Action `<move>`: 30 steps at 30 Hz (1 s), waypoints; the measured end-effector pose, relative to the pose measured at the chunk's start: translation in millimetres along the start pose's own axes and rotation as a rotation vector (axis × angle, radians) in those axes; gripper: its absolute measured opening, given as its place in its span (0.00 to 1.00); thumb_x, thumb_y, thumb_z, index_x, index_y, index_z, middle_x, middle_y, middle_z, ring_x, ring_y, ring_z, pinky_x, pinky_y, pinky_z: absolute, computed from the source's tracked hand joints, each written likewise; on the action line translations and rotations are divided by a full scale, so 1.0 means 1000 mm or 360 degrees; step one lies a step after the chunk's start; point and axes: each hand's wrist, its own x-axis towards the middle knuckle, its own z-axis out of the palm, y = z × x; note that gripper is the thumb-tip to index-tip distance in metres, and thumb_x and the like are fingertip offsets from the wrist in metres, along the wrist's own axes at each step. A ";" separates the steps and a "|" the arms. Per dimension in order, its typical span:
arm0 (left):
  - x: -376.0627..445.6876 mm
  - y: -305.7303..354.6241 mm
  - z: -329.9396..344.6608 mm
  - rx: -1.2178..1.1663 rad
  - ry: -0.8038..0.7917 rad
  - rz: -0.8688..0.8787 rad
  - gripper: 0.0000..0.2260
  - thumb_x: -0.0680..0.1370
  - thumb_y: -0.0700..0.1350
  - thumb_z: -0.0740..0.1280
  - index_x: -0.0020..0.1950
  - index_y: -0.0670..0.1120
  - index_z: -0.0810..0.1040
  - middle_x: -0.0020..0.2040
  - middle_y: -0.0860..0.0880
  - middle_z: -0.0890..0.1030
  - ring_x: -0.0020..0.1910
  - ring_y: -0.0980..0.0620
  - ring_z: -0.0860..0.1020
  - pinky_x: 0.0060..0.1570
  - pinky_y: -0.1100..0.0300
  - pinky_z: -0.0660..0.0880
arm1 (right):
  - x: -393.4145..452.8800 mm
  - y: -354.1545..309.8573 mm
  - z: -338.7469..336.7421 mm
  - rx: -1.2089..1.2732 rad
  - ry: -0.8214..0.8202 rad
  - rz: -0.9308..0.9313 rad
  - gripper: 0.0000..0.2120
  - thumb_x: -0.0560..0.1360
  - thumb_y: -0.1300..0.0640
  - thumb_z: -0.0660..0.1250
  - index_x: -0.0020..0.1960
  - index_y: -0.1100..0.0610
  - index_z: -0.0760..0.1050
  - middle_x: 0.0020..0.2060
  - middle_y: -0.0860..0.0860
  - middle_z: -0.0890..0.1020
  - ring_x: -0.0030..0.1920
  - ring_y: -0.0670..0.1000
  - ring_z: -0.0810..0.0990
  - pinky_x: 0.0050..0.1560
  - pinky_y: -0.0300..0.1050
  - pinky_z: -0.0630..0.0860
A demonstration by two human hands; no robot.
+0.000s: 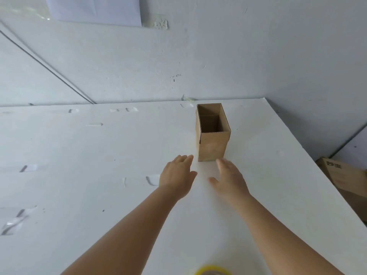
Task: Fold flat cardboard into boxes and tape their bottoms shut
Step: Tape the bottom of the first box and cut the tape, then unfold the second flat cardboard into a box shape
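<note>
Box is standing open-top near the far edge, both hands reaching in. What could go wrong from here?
1. The cardboard box is tall and narrow; a nudge from the open left hand or right hand could tip it.
2. It stands near the table's far right corner, so a push might slide it off.
3. The tape roll lies at the near edge, under the right forearm; a drawn-back arm may knock it off.
</note>
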 end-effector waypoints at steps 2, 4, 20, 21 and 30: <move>-0.020 -0.009 -0.008 0.0093 0.0032 0.0067 0.20 0.80 0.50 0.60 0.71 0.47 0.66 0.68 0.49 0.71 0.68 0.49 0.66 0.63 0.58 0.62 | -0.013 -0.014 0.001 -0.0201 -0.0064 -0.0131 0.28 0.78 0.48 0.59 0.73 0.59 0.58 0.73 0.52 0.63 0.73 0.53 0.59 0.69 0.49 0.63; -0.041 -0.020 -0.016 0.0122 0.0056 0.0077 0.20 0.80 0.51 0.60 0.71 0.47 0.66 0.67 0.50 0.72 0.68 0.50 0.66 0.65 0.58 0.61 | -0.028 -0.032 0.003 -0.0285 -0.0136 -0.0192 0.30 0.79 0.46 0.57 0.75 0.58 0.54 0.75 0.51 0.58 0.76 0.53 0.52 0.73 0.51 0.57; -0.275 -0.188 -0.127 0.0149 0.0213 -0.0237 0.24 0.80 0.53 0.59 0.75 0.48 0.62 0.71 0.51 0.70 0.70 0.50 0.66 0.67 0.58 0.61 | -0.192 -0.254 0.068 -0.0167 -0.0240 -0.0496 0.31 0.79 0.44 0.58 0.77 0.55 0.52 0.77 0.49 0.56 0.77 0.52 0.48 0.75 0.51 0.50; -0.290 -0.201 -0.134 0.0158 0.0224 -0.0262 0.24 0.80 0.54 0.59 0.75 0.48 0.62 0.71 0.51 0.70 0.70 0.50 0.66 0.67 0.58 0.61 | -0.203 -0.270 0.074 -0.0163 -0.0243 -0.0522 0.32 0.79 0.44 0.58 0.77 0.55 0.52 0.77 0.49 0.56 0.77 0.52 0.48 0.75 0.51 0.49; -0.417 -0.314 -0.195 0.0197 0.0347 -0.0514 0.25 0.81 0.54 0.59 0.76 0.49 0.60 0.73 0.51 0.67 0.72 0.50 0.64 0.69 0.59 0.58 | -0.276 -0.417 0.127 -0.0136 -0.0364 -0.0796 0.32 0.79 0.44 0.57 0.77 0.56 0.50 0.77 0.50 0.54 0.77 0.51 0.47 0.75 0.48 0.47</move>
